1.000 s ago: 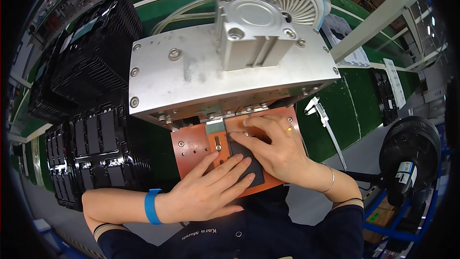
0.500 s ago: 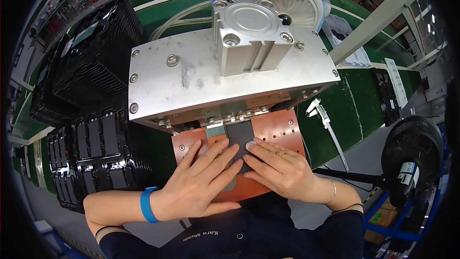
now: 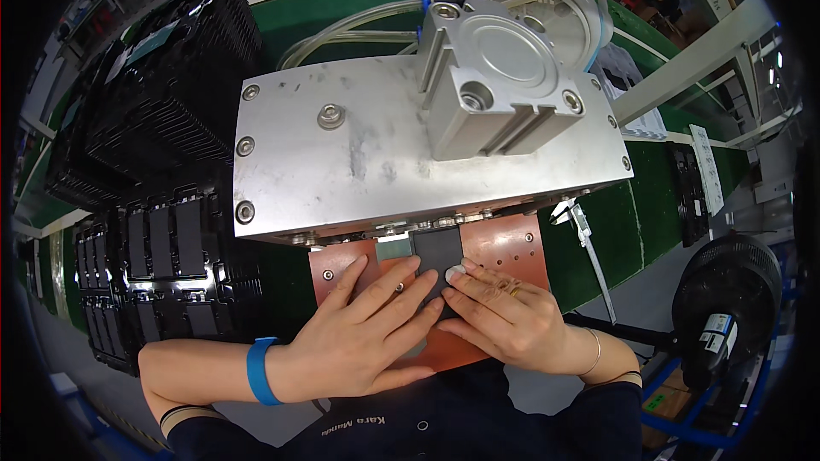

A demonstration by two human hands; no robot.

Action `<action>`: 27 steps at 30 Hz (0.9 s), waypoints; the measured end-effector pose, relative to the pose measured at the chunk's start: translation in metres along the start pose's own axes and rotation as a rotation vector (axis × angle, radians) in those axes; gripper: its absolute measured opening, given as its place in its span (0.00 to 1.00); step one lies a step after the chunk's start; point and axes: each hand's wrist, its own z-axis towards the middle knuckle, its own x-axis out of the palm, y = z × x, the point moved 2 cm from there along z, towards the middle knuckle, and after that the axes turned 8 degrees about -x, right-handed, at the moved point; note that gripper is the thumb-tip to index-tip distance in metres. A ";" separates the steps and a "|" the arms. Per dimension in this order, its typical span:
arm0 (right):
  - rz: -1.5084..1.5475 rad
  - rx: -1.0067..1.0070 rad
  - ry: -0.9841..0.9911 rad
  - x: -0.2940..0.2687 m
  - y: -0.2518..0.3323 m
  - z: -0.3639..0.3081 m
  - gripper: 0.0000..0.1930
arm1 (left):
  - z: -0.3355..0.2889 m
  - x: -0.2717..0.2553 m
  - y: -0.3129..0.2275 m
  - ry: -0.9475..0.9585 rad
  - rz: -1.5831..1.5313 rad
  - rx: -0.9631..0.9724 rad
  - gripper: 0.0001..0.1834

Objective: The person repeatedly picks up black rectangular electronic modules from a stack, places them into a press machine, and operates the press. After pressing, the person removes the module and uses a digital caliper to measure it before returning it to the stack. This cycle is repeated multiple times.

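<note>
A dark grey, flat rectangular piece lies on the orange-brown base plate, its far end under the front edge of the silver metal press. My left hand is open, its spread fingers resting over the plate with fingertips against the piece's left side. From the right, my right hand touches the piece's right side with its fingers stretched out. A white cover sits on one right fingertip. Beside the piece, at the left, is a pale grey-green block. My hands hide the piece's near end.
Black trays with dark rectangular pieces lie at the left, below tall stacks of black trays. Right of the press are a caliper and a black fan. A silver cylinder block tops the press, with clear hoses behind.
My view has shifted, so the press appears a little farther right and lower. Both hands keep nearly the same pose at the dark piece.
</note>
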 end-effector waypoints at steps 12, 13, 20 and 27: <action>1.368 0.716 0.012 -0.022 0.014 -0.004 0.31 | -0.001 0.000 0.003 -0.077 -0.066 0.031 0.30; 1.589 0.915 -0.172 -0.023 0.014 -0.006 0.30 | -0.002 0.000 0.003 -0.083 -0.075 0.027 0.30; 1.343 1.109 -0.089 -0.010 -0.022 0.007 0.18 | -0.001 -0.009 0.001 -0.260 -0.073 0.128 0.27; 1.316 0.881 -0.251 -0.012 -0.002 -0.005 0.14 | -0.003 -0.024 0.003 -0.184 -0.943 -0.417 0.13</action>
